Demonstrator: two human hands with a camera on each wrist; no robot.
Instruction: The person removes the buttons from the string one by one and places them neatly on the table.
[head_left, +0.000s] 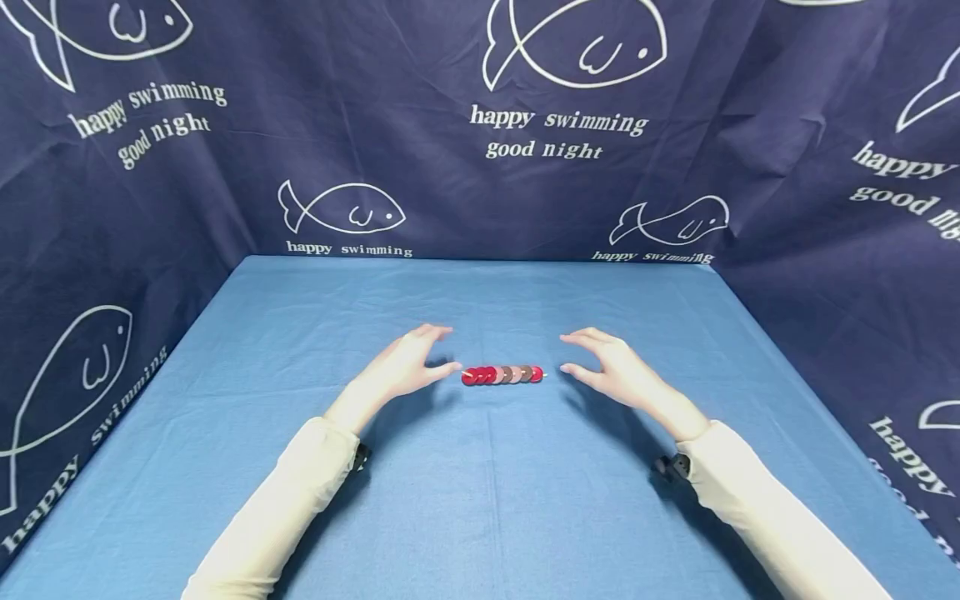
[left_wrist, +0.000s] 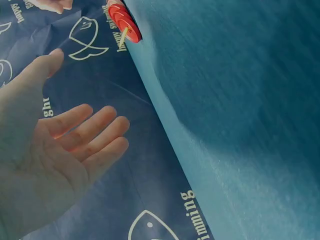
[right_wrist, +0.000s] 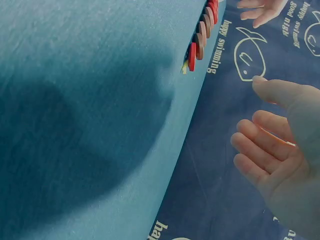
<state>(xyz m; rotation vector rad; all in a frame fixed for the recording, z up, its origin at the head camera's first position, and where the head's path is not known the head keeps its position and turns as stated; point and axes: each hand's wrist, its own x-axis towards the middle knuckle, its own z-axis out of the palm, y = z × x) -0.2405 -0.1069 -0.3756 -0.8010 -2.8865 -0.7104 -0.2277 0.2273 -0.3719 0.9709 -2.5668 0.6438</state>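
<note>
A short row of red, pink and brown button-like discs (head_left: 491, 375) lies on the blue cloth, overlapping one another. A thin pale strand runs through them and pokes out at both ends; its tip shows by the red disc (left_wrist: 131, 31) in the left wrist view. My left hand (head_left: 405, 362) hovers just left of the row, palm inward, fingers apart and relaxed, holding nothing. On the other side, my right hand (head_left: 618, 367) mirrors it, raised over the cloth with loosely bent fingers and a gap to the row's brown and red end (right_wrist: 193, 55).
Blue cloth (head_left: 480, 500) covers the table. Dark navy curtains (head_left: 450, 83) with white fish drawings and lettering stand behind and along both sides. Each wrist carries a small black device (head_left: 362, 456) below a cream sleeve (head_left: 300, 492).
</note>
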